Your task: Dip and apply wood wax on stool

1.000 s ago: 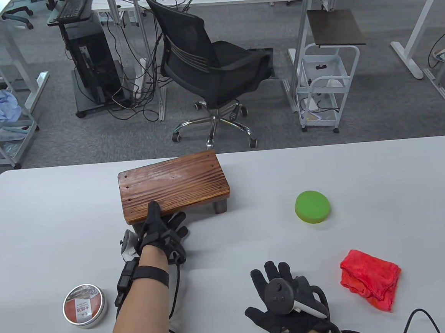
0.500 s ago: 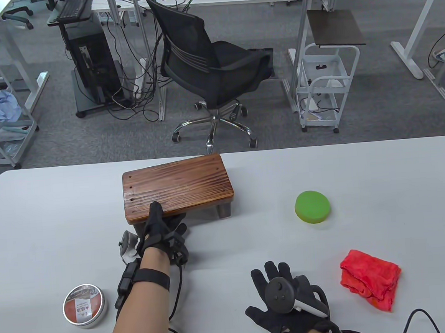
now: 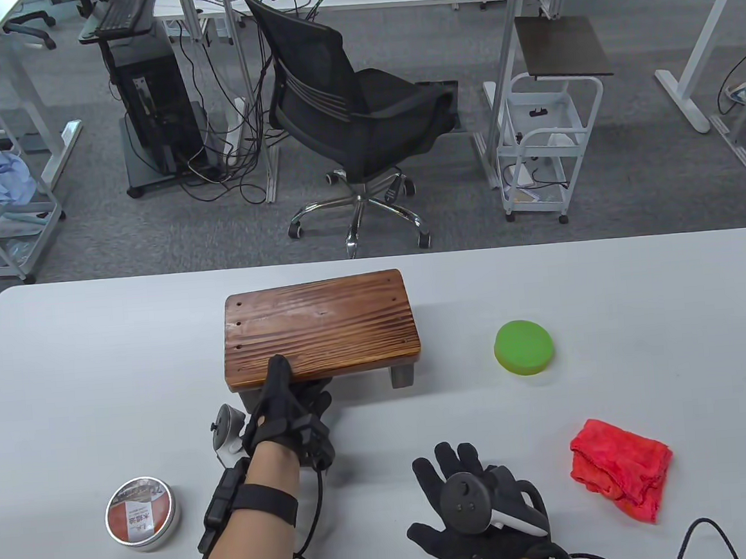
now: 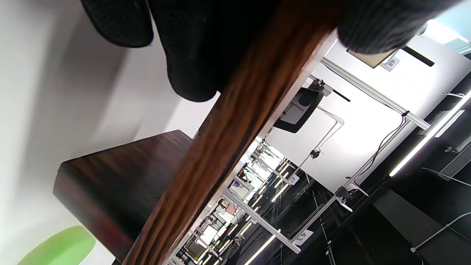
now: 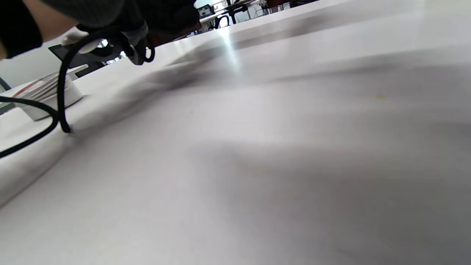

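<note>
We see the left hand [image 3: 284,410] grasping the near left edge of the stool [image 3: 322,325]: thumb lies on top of the seat, the other fingers curl under the front edge. The left wrist view confirms this grip, with black gloved fingers [image 4: 191,73] below the wooden edge and the thumb [image 4: 375,25] over it. The right hand [image 3: 475,510] is released, lying flat on the counter [image 3: 672,307] with fingers spread, grasping nothing; its tracker sits on the back.

The stool is a small low bench with a rectangular seat of reddish-brown wood, strong dark grain streaks running along its length, rounded corners and small holes near each short end. The top looks slightly glossy. Two dark legs show under the front edge, one at the right [image 3: 403,375], one mostly behind the left hand. From the left wrist view the seat's edge [image 4: 235,140] reads as warm brown with dark streaks, and a leg [image 4: 117,187] looks much darker. It stands on the counter, left of centre, toward the far side.

We note a round wax tin [image 3: 141,514] with a red and white label, lid on, near the left forearm, well apart from the stool. A round green sponge [image 3: 523,347] lies right of the stool, apart from it. A crumpled red cloth [image 3: 622,468] lies nearer, just right of the right hand, not touching it.
</note>
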Tool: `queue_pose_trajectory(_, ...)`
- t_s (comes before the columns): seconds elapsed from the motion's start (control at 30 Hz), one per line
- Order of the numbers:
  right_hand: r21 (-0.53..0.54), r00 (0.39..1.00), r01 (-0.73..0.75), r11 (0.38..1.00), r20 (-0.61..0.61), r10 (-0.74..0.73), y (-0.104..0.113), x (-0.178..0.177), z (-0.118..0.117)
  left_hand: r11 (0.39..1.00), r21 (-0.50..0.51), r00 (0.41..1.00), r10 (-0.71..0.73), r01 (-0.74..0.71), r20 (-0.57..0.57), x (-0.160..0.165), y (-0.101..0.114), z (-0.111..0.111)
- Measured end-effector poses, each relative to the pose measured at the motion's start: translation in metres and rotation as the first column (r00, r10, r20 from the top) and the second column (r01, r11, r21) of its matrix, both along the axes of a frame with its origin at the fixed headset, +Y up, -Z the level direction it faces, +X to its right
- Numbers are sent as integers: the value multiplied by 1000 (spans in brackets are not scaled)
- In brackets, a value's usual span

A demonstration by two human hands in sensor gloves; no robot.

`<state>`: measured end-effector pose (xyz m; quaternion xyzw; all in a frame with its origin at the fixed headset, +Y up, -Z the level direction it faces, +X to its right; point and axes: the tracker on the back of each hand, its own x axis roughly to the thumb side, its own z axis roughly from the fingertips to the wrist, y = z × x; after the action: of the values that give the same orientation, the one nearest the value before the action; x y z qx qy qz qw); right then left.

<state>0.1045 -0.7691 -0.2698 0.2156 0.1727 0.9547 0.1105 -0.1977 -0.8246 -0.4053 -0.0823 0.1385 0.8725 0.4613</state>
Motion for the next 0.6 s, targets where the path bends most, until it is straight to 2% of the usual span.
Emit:
queue_pose_trajectory(0.27, 3, 1000, -1, 1000, -11, 1, 0, -1, 1, 999, 15, 999, -36, 35, 19, 17, 5, 31)
queue_pose_trajectory(0.6, -1, 1000, -5, 1000, -20, 5, -1, -2, 1, 1000, -13, 1000, 5, -5, 25, 33, -13, 49)
